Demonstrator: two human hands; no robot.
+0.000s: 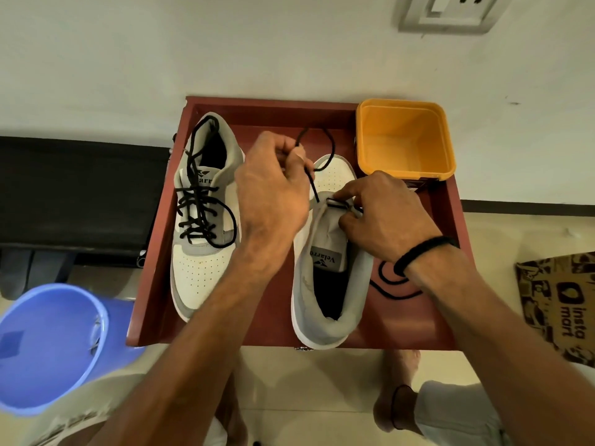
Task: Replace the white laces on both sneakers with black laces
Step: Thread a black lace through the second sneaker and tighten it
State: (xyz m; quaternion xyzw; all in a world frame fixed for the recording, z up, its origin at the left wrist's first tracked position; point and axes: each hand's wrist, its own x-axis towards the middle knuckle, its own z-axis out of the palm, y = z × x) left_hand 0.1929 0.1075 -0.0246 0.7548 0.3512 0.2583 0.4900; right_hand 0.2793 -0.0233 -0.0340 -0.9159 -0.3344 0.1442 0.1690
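Observation:
Two grey-and-white sneakers lie on a red tray (154,284). The left sneaker (199,268) is laced with a black lace (196,201), its toe toward me. The right sneaker (325,284) points away from me. My left hand (273,191) pinches one end of a second black lace (322,146), which loops over that shoe's toe and runs down to the lowest eyelets. My right hand (386,217) pinches the shoe's eyelet edge beside the lace bar. The lace's other end coils on the tray under my right wrist.
An orange square tub (405,140) stands at the tray's back right corner. A blue plastic bucket (48,349) sits at the lower left. A printed paper bag (560,304) lies at the right. A dark bench runs along the left wall. Feet show below the tray.

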